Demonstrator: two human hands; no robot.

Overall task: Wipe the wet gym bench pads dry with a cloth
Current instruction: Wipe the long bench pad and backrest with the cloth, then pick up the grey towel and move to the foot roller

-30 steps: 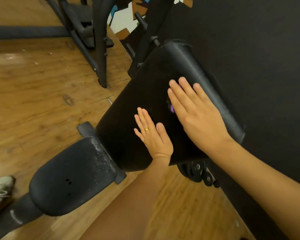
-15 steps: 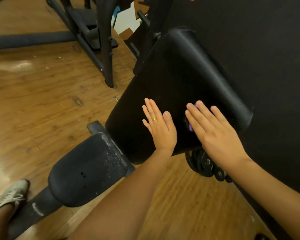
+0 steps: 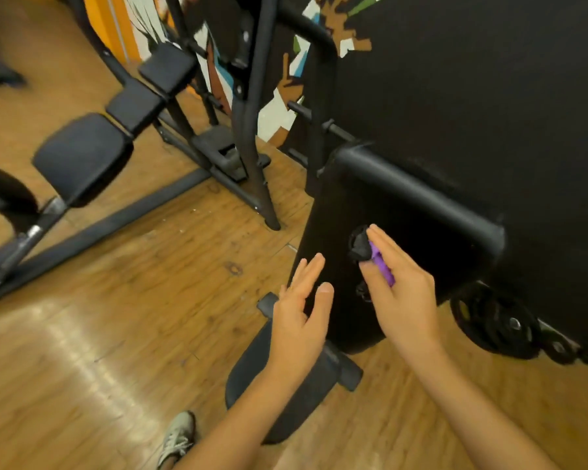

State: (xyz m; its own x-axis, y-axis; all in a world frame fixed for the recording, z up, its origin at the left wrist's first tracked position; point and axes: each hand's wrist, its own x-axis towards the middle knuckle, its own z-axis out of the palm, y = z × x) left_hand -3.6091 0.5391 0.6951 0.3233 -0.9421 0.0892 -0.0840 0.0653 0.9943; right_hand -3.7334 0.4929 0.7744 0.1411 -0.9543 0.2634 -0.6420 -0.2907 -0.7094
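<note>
The black back pad [image 3: 418, 225] of the gym bench slopes up toward the wall, with its rolled top edge at the right. The black seat pad [image 3: 248, 371] lies below it, partly hidden by my left forearm. My right hand [image 3: 401, 300] is lifted just off the back pad and pinches a bunched black and purple cloth [image 3: 360, 247] between thumb and fingers. My left hand [image 3: 299, 320] hovers with relaxed, spread fingers beside the back pad's lower left edge, holding nothing.
A second bench [image 3: 82, 157] and a dark machine frame [image 3: 252, 137] stand on the wooden floor to the left. Weight plates [image 3: 496, 323] lean at the foot of the black wall [image 3: 489, 96]. A light shoe [image 3: 177, 439] is near the bottom edge.
Both hands, flat on the back pad before, have lifted off it and come down toward its lower end. The cloth now shows bunched in my right hand. The view has swung left.
</note>
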